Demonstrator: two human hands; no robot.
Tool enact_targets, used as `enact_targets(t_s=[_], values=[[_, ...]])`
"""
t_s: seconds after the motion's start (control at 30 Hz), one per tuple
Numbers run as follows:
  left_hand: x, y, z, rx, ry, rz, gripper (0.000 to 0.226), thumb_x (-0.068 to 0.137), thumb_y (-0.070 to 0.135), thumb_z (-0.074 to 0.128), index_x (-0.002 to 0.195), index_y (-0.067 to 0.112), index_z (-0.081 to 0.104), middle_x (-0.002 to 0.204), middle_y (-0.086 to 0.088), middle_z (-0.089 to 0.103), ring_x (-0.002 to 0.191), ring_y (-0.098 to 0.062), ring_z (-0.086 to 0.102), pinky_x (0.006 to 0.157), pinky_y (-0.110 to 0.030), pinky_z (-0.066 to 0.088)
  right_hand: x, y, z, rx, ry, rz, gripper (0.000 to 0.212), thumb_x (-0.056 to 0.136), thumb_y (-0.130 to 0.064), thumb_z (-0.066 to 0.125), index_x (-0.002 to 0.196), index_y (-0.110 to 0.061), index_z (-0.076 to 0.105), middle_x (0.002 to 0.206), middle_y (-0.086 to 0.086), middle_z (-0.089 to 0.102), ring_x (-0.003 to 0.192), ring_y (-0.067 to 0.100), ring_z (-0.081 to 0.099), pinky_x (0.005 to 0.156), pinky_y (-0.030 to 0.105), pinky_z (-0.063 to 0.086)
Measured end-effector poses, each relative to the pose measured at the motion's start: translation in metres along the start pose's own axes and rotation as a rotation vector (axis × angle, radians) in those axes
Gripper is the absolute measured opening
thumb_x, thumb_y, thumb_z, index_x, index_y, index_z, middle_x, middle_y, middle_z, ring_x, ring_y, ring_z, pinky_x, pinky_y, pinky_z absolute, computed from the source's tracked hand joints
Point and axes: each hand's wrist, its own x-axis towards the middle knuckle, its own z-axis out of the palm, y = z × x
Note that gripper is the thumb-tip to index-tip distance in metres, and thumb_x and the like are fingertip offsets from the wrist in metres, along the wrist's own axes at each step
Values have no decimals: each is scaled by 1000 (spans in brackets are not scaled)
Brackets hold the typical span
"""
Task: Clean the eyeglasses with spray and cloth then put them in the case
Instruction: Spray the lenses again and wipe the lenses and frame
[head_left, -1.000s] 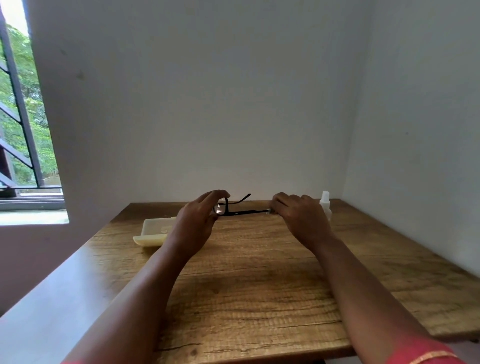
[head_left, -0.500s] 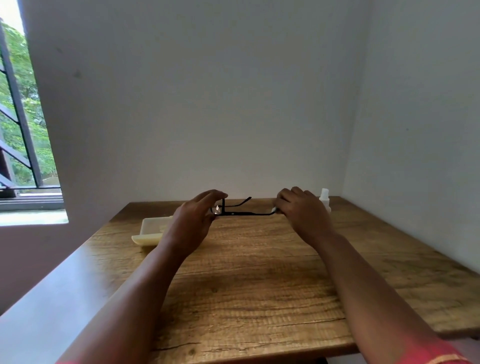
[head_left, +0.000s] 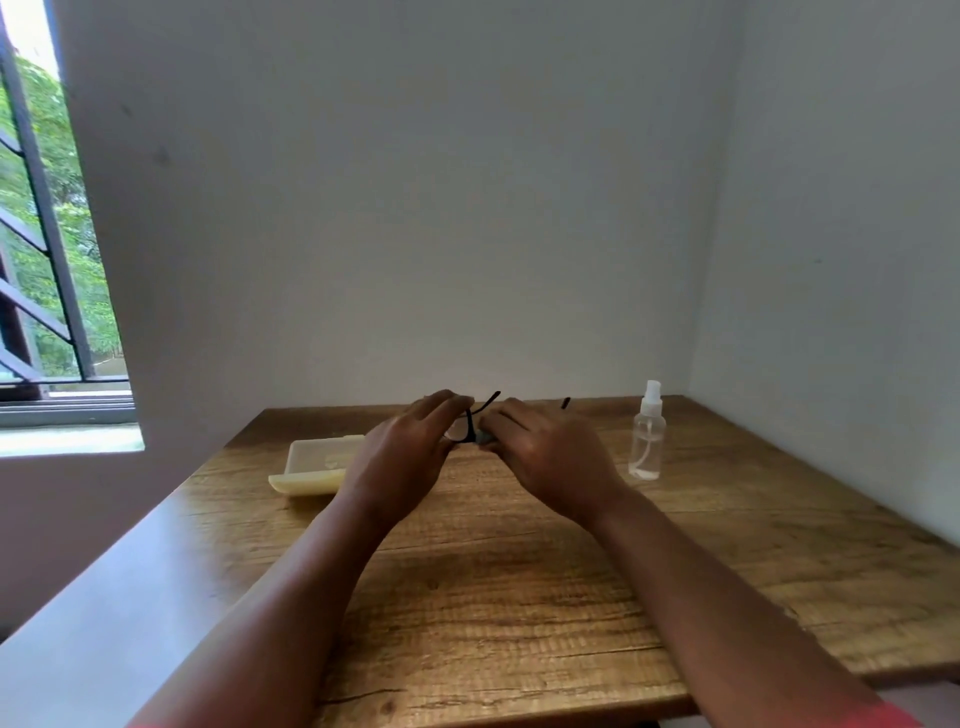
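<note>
Because the eyeglasses (head_left: 470, 426) are a thin dark frame with clear lenses, you should expect them to be light, a little springy at the temples and easy to scratch or bend, so take them by the rim or the hinge corners and keep your skin off the glass. They sit between your two hands, held just above the desk (head_left: 519, 597) toward its far edge, roughly midway between the far-left and far-right corners. Their long axis appears to run left to right across you, with the two temple tips pointing away toward the far edge; one tip shows above your right knuckles and the other further right, so the arms look unfolded. Your left hand (head_left: 402, 457) is curled around the frame's left end, fingers over the top. Your right hand (head_left: 550, 457) is closed at the frame's middle, pinching what looks like a small grey cloth (head_left: 485, 438) against a lens, though it is too small to be sure. Near the left edge, just beside your left wrist, lies the pale yellow case (head_left: 311, 465). Near the far-right corner the clear spray bottle (head_left: 647, 436) stands upright, apart from your right hand.
</note>
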Motion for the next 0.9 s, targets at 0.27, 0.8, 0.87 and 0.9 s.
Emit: enact_targets(t_s=[0.27, 0.8, 0.87, 0.9], values=[[3, 7, -2, -125, 27, -73, 40, 87, 13, 66, 125, 20, 54, 111, -2, 68, 87, -22, 68, 68, -27, 49, 2, 5, -6, 24, 34, -14, 17, 96, -26, 60, 101, -14, 70, 95, -1, 68, 61, 15, 62, 48, 24, 39], [1, -15, 0, -260, 84, -98, 52, 78, 2, 74, 122, 25, 57, 111, 1, 70, 104, -18, 66, 87, -42, 55, -23, 48, -7, 124, -95, 290, 12, 86, -12, 68, 98, -13, 69, 101, -7, 65, 67, 14, 64, 52, 9, 32], [1, -15, 0, -266, 91, -93, 52, 78, 5, 75, 122, 26, 57, 111, 2, 70, 103, -17, 66, 87, -42, 55, -22, 49, -8, 89, -78, 328, 14, 85, -8, 69, 98, -13, 71, 101, -6, 66, 71, 13, 65, 57, 3, 21], [1, -15, 0, -268, 91, -88, 52, 78, 6, 75, 122, 27, 56, 112, 2, 69, 102, -16, 66, 86, -41, 55, -22, 48, -9, 80, -68, 338, 15, 84, -6, 69, 98, -13, 71, 101, -5, 66, 74, 14, 66, 58, 4, 22]])
